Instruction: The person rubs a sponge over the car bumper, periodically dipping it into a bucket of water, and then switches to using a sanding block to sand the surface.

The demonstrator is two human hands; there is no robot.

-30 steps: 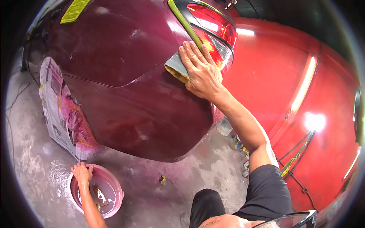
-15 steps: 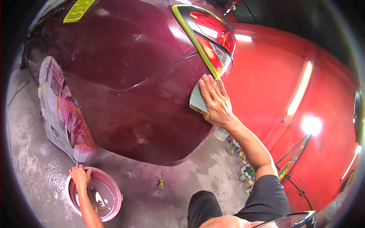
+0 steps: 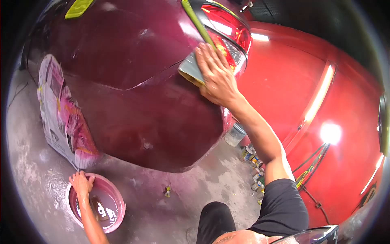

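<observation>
My right hand (image 3: 217,75) presses a grey sanding pad (image 3: 191,67) with a yellowish edge flat against the dark maroon car panel (image 3: 134,110), fingers stretched over its back. It lies just below the red and clear tail light (image 3: 227,28), and the fingertips reach the yellow-green masking tape (image 3: 197,22) along the light's edge. Lower left, my left hand (image 3: 82,184) grips the far rim of a pink basin (image 3: 120,203), its fingers curled over the edge. Murky water and a dark brown piece (image 3: 97,207) show inside the basin.
Paint-stained newspaper (image 3: 61,118) covers the wheel area at left. A red car panel (image 3: 280,89) stands at right, with a bright lamp (image 3: 331,133) and cables before it. A clear tub (image 3: 235,135) and several cans (image 3: 256,175) are on the floor (image 3: 154,215).
My right hand has slid the sanding pad up and to the left along the panel, nearer the tail light. My left hand stays at the basin rim. The view has shifted slightly.
</observation>
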